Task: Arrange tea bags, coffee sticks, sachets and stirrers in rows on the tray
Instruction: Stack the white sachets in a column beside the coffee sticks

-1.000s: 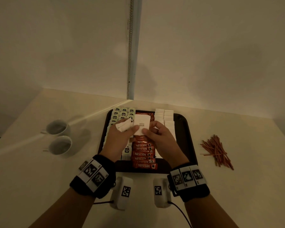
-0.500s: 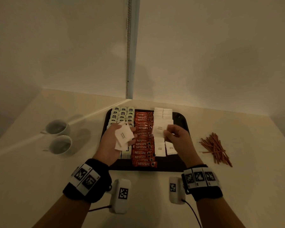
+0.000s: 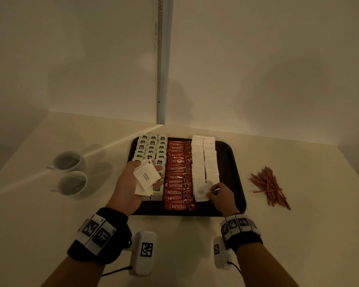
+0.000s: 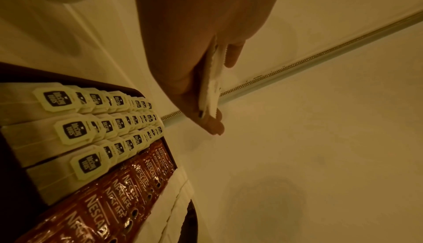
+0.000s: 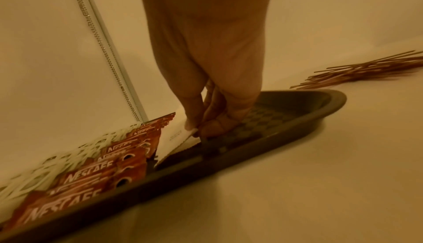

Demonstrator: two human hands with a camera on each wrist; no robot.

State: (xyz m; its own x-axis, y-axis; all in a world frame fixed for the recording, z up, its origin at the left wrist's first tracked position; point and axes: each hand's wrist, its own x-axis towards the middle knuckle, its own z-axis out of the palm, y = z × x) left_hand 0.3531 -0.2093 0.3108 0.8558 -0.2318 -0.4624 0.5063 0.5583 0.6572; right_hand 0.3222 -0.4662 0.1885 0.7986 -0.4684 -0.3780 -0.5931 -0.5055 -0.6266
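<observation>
head view: on the worktop [image 3: 195,245] the dark tray [image 3: 235,162] holds rows of tea bags [image 3: 152,149], coffee sticks [image 3: 179,175] and white sachets [image 3: 204,160]; the left grip [image 3: 133,183] holds a small stack of sugar sachets [image 3: 146,178] above the tea bags; the right grip [image 3: 221,196] pinches one sachet [image 3: 201,194] at the near end of the sachet rows; stirrers [image 3: 268,186] lie heaped right of the tray, two cups [image 3: 71,172] left. left wrist view: thumb and fingers [image 4: 213,122] clamp the stack edge-on. right wrist view: fingertips [image 5: 210,126] pinch the sachet's corner low over the tray floor
</observation>
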